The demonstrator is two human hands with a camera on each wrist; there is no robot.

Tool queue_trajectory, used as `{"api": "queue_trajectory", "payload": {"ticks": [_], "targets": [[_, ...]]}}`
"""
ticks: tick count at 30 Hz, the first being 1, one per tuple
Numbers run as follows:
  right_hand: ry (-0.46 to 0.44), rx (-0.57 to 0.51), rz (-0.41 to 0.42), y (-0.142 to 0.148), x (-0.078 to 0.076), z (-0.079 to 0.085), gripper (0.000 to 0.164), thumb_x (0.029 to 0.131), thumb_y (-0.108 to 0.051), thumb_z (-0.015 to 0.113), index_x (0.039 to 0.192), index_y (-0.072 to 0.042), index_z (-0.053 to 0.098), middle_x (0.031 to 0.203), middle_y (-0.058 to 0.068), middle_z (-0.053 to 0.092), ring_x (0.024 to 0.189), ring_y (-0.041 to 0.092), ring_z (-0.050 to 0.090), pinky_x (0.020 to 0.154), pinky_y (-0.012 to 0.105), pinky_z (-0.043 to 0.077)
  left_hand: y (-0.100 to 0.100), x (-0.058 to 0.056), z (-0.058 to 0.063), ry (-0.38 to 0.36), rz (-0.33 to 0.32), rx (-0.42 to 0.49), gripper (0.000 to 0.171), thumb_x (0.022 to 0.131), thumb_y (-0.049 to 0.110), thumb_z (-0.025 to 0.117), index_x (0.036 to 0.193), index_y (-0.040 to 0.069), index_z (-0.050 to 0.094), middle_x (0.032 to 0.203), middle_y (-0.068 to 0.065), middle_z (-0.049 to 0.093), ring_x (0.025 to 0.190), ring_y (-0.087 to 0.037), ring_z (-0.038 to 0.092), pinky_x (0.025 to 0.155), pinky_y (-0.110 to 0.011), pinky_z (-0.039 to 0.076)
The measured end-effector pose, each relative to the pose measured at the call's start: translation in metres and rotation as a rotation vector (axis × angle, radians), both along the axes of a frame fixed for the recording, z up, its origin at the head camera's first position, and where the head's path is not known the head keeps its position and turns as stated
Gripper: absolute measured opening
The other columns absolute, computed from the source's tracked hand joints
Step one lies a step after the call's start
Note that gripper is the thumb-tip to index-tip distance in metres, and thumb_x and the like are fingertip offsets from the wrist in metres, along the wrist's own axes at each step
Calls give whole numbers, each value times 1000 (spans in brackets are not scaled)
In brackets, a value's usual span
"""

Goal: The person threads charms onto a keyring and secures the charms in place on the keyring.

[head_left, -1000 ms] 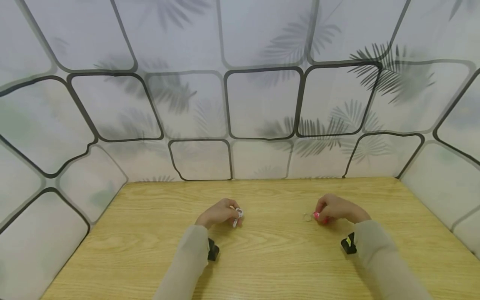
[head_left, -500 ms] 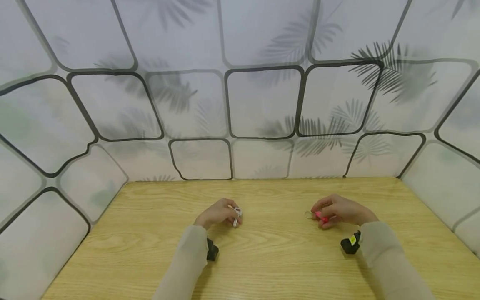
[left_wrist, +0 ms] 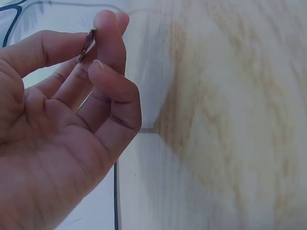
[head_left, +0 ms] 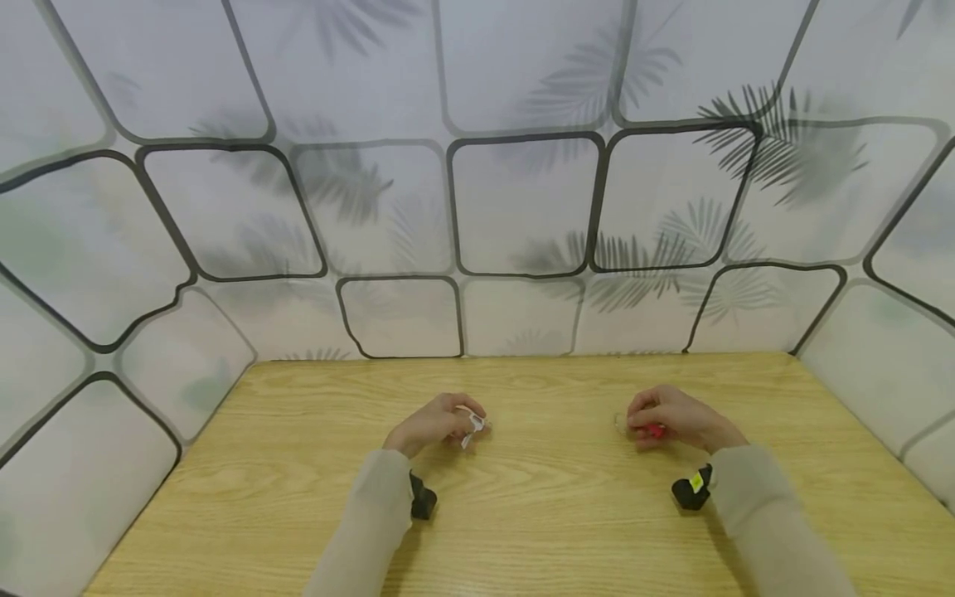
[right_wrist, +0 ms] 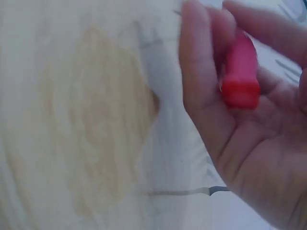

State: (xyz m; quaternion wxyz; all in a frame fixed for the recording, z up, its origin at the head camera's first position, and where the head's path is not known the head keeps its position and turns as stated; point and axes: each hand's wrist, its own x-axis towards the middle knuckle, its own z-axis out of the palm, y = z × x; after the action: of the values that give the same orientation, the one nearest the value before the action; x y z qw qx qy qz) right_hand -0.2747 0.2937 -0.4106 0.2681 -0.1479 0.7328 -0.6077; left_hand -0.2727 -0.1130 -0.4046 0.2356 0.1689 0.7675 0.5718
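Observation:
My left hand (head_left: 436, 420) pinches a small silvery-white key (head_left: 476, 424) just over the wooden table. In the left wrist view that key (left_wrist: 86, 46) appears as a thin dark edge between thumb and fingertips, the rest hidden. To the right, my right hand (head_left: 682, 417) grips a pink and red keychain (head_left: 656, 430) between thumb and fingers. A thin metal ring (head_left: 620, 424) sticks out at its left end. Up close in the right wrist view, the keychain (right_wrist: 241, 72) has a pink body and a red end, partly covered by the fingers. The two hands are well apart.
The light wooden table (head_left: 552, 514) runs back to a patterned cloth wall (head_left: 522, 207) with side panels left and right. A black wrist camera (head_left: 423, 497) sits under the left wrist, another black camera (head_left: 691, 489) under the right.
The key has turned in my left fingers and tilts differently. My right hand has shifted its fingers on the keychain, first further open, now closer round it; the ring shows at a different angle.

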Motion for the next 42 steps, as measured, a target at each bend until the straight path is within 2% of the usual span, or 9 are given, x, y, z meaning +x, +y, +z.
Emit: {"api": "queue_trajectory", "payload": {"ticks": [2,5,10,15,21,26,31,36,42], "targets": [[3,9,-28,-2,0,-1,7,101,2,55,94,3,57,69,3,48,58,12,44,68,33,55,0,0,0,11,-5,-6,28,94,-3,54,121,-10,59,104,-19,71,64,-13,51,59,-24,39],[16,40,-55,-4,1,0,5,100,1,56,100,6,55,70,4,51,58,12,46,66,32,55,0,0,-1,30,-15,-3,29,94,-3,53,121,-8,60,110,-18,71,66,-13,52,60,-25,40],[36,87,-64,-6,2,1,25,100,-1,56,115,18,54,89,10,67,67,12,59,69,32,58,1,1,0,43,-17,13,27,96,0,51,120,-7,60,116,-20,71,66,-13,52,60,-25,38],[46,108,-59,-5,5,2,28,99,-2,58,115,20,58,99,13,71,72,12,63,70,32,58,2,4,1,60,-22,23,25,102,7,51,120,-9,60,115,-21,71,67,-12,59,61,-24,43],[32,104,-83,-8,5,3,26,101,-3,57,115,18,60,96,12,71,75,12,64,69,29,57,3,4,0,71,-8,53,22,102,5,54,117,-10,59,113,-23,71,61,-9,54,57,-23,40],[21,112,-114,-12,6,3,22,101,-4,59,111,15,63,86,9,68,66,10,55,67,28,56,3,5,-1,65,9,70,17,103,3,55,114,-9,60,113,-25,71,59,-9,53,57,-25,39],[28,116,-133,-13,6,3,17,101,-4,60,104,11,67,75,5,60,64,10,53,66,27,56,5,4,-3,84,13,65,16,103,3,55,112,-9,61,111,-24,72,59,-9,53,59,-25,41],[24,110,-162,-14,6,1,16,100,-2,61,103,11,69,74,4,60,64,9,55,66,28,57,7,4,-5,100,28,38,14,101,2,57,110,-7,62,107,-22,73,68,-14,59,61,-26,45],[9,81,-183,-19,9,0,16,100,0,60,103,11,70,77,4,63,64,9,56,66,28,58,9,6,-5,117,64,-17,25,100,3,59,121,-10,60,101,-18,75,76,-19,65,62,-28,48]]}}
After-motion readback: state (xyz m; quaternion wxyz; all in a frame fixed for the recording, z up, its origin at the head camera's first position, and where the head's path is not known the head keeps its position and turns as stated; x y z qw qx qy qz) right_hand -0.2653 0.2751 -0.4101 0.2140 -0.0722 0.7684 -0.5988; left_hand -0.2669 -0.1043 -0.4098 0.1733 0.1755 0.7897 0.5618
